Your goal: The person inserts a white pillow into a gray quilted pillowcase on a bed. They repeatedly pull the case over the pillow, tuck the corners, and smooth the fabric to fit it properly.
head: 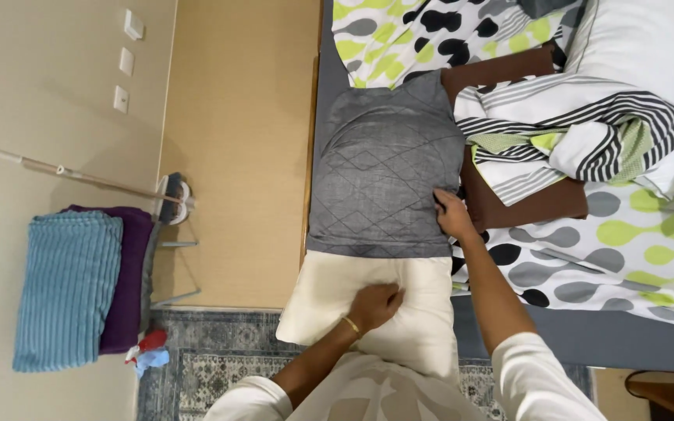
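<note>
A bed (587, 335) with a grey base fills the right side, spread with a sheet (633, 234) patterned in white, grey, green and black blobs. Left of it runs a tan floor (235, 156), with a cream wall (9, 78) carrying three pale switches (125, 61). A grey patterned rug (212, 359) lies at the near edge. Folded blue and purple blankets (79, 284) rest on a wire rack by the wall, a long-handled mop (79, 175) propped beside them. A striped bundle of bedding (571, 129) sits further up the bed, well apart from the floor strip.

At the bed's left edge lies a cream pillow (368, 312), its far half inside a grey quilted pillowcase (384, 171). The left hand (374, 306), fingers curled, presses down on the bare pillow. The right hand (452, 214) pinches the pillowcase's open hem at its right corner
</note>
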